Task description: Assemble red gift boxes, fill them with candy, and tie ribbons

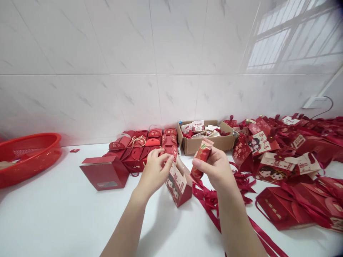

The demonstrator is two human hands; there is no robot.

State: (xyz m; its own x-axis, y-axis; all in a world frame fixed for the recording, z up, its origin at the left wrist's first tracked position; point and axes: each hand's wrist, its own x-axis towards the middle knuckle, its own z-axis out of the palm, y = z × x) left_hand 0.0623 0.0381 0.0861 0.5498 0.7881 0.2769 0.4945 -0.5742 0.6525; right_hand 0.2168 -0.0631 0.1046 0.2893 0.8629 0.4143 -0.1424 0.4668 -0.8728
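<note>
Pinched between thumb and fingers, a red wrapped snack bar [203,157] is in my right hand [215,167], beside the top of a small gift box. That gift box [179,185] is red and cream with printed cartoon figures, tilted above the white table. My left hand [157,170] grips its upper edge with the fingertips; part of the grip is hidden behind the box. Further left stands a plain red box [105,173] with a small clear window. Loose dark red ribbons [211,200] lie under and beside my right forearm.
Red boxes [134,159] stand in rows by the tiled wall. A cardboard box [206,142] of printed cards is behind my hands. Gift boxes [278,164] are heaped at right. A red plastic basket [32,166] sits at left, near a small red packet [75,150].
</note>
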